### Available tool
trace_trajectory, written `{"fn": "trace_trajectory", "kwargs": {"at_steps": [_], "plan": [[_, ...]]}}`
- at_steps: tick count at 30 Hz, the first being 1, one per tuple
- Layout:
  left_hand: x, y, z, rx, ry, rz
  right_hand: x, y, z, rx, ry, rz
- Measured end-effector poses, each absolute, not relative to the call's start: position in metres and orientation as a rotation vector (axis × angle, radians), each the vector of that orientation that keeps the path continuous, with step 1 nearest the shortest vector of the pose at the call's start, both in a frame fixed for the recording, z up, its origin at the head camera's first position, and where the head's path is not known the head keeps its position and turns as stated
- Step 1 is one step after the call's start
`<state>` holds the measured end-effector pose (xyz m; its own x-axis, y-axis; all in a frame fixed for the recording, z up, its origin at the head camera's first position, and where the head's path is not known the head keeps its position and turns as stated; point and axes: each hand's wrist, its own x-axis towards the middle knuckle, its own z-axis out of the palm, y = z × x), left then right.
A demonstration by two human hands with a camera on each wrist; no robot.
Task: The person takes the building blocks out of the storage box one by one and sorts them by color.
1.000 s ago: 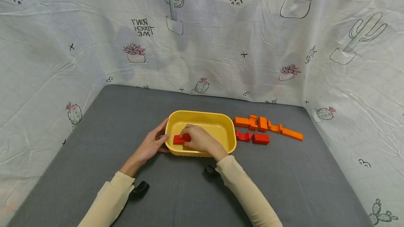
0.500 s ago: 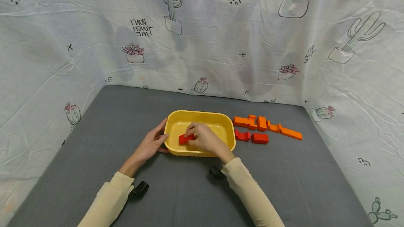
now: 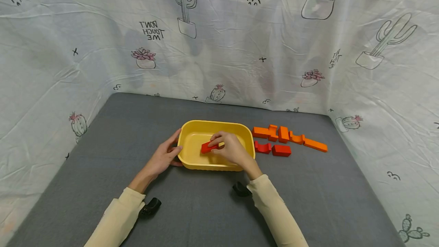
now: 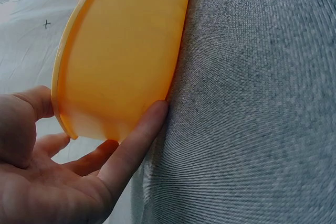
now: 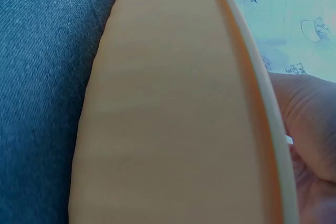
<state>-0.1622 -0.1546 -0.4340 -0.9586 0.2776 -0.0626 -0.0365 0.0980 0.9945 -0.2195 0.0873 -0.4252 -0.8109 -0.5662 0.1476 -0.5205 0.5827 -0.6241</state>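
A yellow plastic tub (image 3: pixel 216 167) stands on the grey cloth. My left hand (image 3: pixel 164 155) grips its left end, the thumb at the rim; in the left wrist view the fingers (image 4: pixel 131 150) lie against the outer wall. Inside the tub, my right hand (image 3: pixel 231 149) pinches a red block (image 3: pixel 207 147) between thumb and fingers, and the hand covers the block's right part. The right wrist view shows mostly the tub's outer side (image 5: pixel 168 103), with part of the right hand (image 5: pixel 315 129) beyond the rim; the block is hidden there.
Right of the tub lie a red curved block (image 3: pixel 262 148) and a red rectangular block (image 3: pixel 281 150). Behind them runs a row of several orange blocks (image 3: pixel 283 134). A white printed cloth (image 3: pixel 233 48) hangs around the table's back and sides.
My right hand has moved right inside the tub, carrying the red block from the left end toward the middle. The left hand has stayed at the tub's left end.
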Motion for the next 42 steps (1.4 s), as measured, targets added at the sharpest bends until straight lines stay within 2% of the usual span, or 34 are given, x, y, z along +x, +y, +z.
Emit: {"fn": "trace_trajectory", "kwargs": {"at_steps": [7, 42], "plan": [[-0.171, -0.159, -0.454, 0.262, 2.173, 1.952, -0.218, 0.099, -0.426, -0.903, 2.750, -1.092], [-0.171, -0.158, -0.457, 0.280, 2.185, 1.954, -0.215, 0.147, -0.413, -0.925, 2.812, -1.103]]}}
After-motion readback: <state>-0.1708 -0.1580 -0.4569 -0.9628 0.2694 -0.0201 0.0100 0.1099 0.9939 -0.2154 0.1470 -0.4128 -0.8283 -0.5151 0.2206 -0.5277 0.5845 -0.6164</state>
